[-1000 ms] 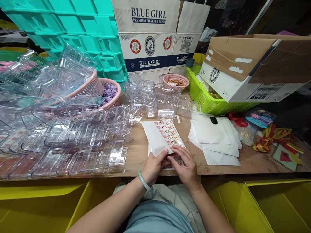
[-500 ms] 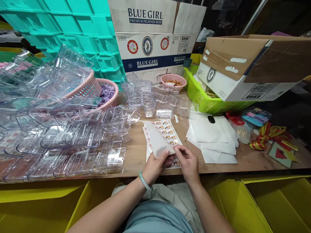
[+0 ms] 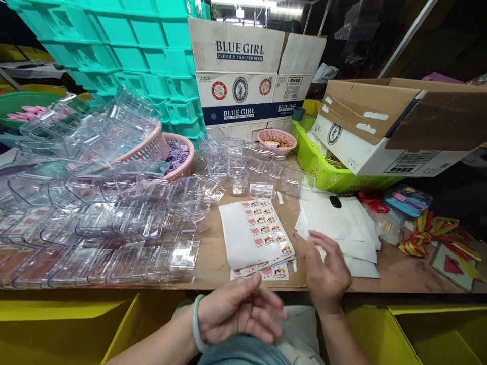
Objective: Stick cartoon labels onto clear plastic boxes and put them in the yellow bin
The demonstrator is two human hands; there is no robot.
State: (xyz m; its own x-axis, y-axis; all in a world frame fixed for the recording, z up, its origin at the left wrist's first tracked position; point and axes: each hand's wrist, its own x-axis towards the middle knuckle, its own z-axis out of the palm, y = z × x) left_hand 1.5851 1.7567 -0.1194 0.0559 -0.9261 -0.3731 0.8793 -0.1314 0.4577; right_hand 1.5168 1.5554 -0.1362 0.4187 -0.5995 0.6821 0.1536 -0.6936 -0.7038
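My left hand [image 3: 243,309] hovers in front of the table edge, palm turned inward, fingers apart and slightly blurred, holding nothing visible. A pale green bangle [image 3: 197,324] circles that wrist. Over the table's front part, between two paper piles, is my right hand [image 3: 327,271]; its fingers are loosely bent and apart, and nothing shows in them. Between and beyond the hands lies a stack of sticker sheets [image 3: 268,230] printed with cartoon cats and pink marks. White backing paper [image 3: 234,235] covers the left part of the top sheet.
Clear plastic boxes [image 3: 114,218] crowd the left side. White sheets [image 3: 331,218] with a black oval object [image 3: 335,202] lie at right. Behind stand pink baskets [image 3: 182,170], a green basket [image 3: 323,170] and cartons [image 3: 243,66]. Ribbons [image 3: 418,235] lie far right.
Both hands have let go of the sticker sheet's corner. My left hand has drawn back toward my body, my right has moved right. The sheet's raised backing paper now lies flatter to the left.
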